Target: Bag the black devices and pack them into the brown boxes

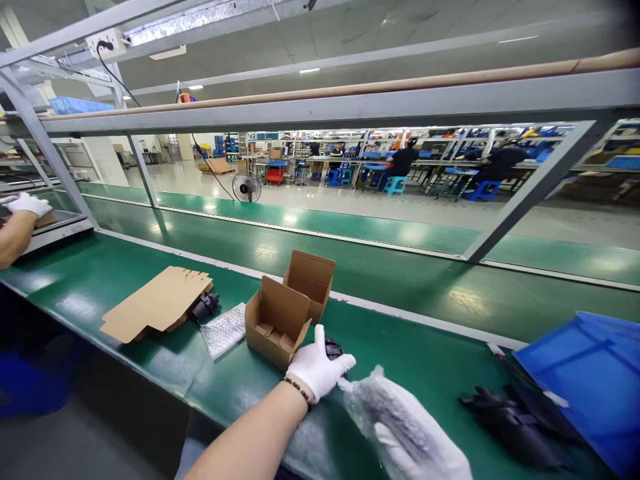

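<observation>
My left hand (320, 368), in a white glove with a beaded bracelet at the wrist, has thumb and forefinger spread wide. A black part (333, 348) shows between them on the green bench; whether the hand touches it is hidden. My right hand (435, 433), also gloved, is closed around a clear plastic bag (377, 407) with something dark inside, slightly blurred. The bag's end comes close to my left thumb. Just left of my left hand stands an open cardboard box (277, 320), with a second open box (311, 283) behind it.
Left on the bench (400, 340) lie a bubble-wrap pouch (225, 330), another black part (205, 305) and flat cardboard blanks (160, 303). At right, black parts with a cable (520, 423) lie beside a blue bin (585, 380). Another person's gloved hand (29, 204) is at far left.
</observation>
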`<state>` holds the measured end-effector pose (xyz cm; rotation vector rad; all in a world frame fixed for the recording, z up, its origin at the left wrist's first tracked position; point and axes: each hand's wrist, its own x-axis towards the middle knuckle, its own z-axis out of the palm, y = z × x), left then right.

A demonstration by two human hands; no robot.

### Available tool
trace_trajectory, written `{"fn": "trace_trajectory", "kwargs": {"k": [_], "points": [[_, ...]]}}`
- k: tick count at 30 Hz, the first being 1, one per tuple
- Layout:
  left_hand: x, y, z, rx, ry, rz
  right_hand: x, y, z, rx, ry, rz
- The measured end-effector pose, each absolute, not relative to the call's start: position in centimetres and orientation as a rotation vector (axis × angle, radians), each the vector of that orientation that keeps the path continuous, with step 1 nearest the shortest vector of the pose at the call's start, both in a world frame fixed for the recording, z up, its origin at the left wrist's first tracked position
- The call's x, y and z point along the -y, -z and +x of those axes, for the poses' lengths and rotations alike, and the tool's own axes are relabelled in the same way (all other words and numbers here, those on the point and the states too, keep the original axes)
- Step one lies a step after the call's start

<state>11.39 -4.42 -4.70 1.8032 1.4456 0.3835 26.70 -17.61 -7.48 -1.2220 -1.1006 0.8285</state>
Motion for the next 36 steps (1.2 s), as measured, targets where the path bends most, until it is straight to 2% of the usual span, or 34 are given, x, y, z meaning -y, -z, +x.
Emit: {"fn": "trace_trajectory", "kwargs": {"k": [4, 9, 14, 18, 21, 27, 31, 36], "points": [[2.2, 5.0, 13.2, -1.458, -0.392, 1.782, 18.2, 7.7, 24.9, 1.238, -0.864, -1.149], [2.9, 6.1, 12.6, -1.384, -0.493, 1.657, 17.5, 9.7, 25.8, 0.678, -0.57, -1.383], [3.4, 6.3, 12.5, -1.378, -0.568, 1.642, 16.0, 9.9, 26.5, 0.649, -0.787, -1.143], [2.5, 5.6, 14.0, -1.331, -0.576, 1.59, 16.5, 9.0, 25.1, 1.068, -0.926, -1.082], [2.3, 5.4, 15.0, -1.249, -0.613, 1.49, 17.4, 9.6, 23.8, 1.199, -0.762, -1.131], [4.7, 5.7, 14.7, -0.867, -0.815, 1.098, 18.6, 12.2, 26.0, 0.768, -0.484, -1.356], [6.0, 4.6, 13.8, -0.325, -0.909, 0.75, 18.0, 10.5, 28.1, 0.686, -0.423, -1.428], [7.1, 2.5, 13.2, -0.478, -1.071, 1.209, 15.4, 5.3, 25.8, 0.518, -0.614, -1.182]]}}
